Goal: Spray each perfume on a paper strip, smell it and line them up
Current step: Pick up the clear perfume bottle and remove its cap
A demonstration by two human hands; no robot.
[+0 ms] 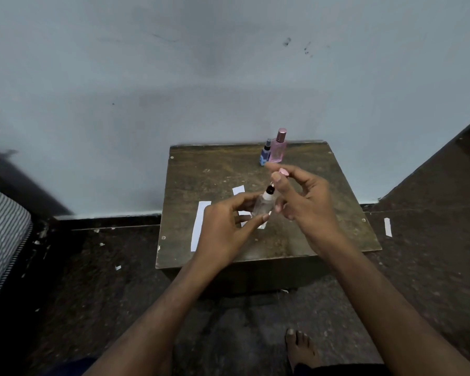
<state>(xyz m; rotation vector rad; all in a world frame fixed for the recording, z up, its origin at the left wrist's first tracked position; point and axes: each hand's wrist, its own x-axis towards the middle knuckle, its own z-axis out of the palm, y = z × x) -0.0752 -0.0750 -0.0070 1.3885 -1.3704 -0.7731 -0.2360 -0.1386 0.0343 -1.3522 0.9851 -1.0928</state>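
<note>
Left hand (223, 223) grasps a clear glass perfume bottle (262, 206) above the worn wooden table (337, 213); right hand (307, 196) pinches its round pink cap (283, 172) just above; white paper strips (198, 226) lie beneath.

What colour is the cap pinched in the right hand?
Pink; the cap shows between the right hand's fingertips in the head view.

Glass, paper and worn wood on a rough floor

A clear glass bottle (261, 206) with a white collar is seen over the scuffed, matt wooden bench (323, 213). Smooth white paper strips (198, 226) are laid on it. A glossy pink bottle (277, 149) is topped by a shiny metallic cap. The dark floor (106, 280) looks rough and speckled.
</note>
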